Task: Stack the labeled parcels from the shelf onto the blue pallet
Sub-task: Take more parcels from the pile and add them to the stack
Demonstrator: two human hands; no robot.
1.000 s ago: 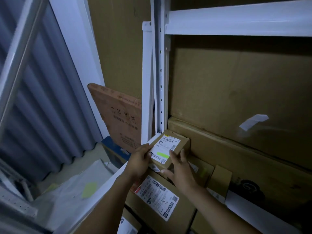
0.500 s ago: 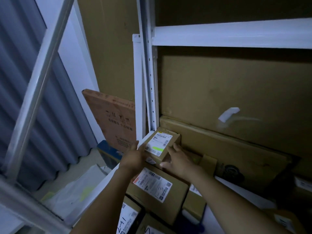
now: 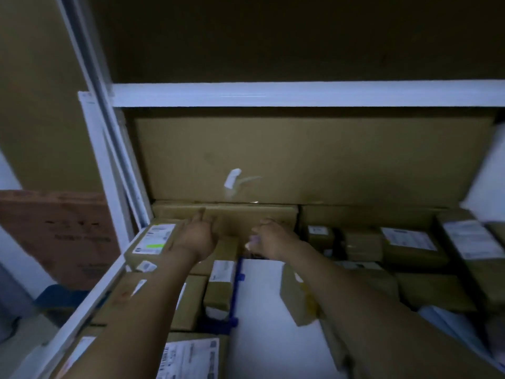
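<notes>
pick step. left hand (image 3: pixel 198 236) is held open, parcel (image 3: pixel 153 240) just left of it; right hand (image 3: pixel 270 236) blurred, state cannot be told. a grasp is needed next.

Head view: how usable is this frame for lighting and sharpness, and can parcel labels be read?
Head view: dim, the space above the white shelf beam nearly black. Head view: motion blur smears the left hand and right hand; print on the green-marked parcel is unreadable. Head view: shelf upright leans, likely lens distortion.
</notes>
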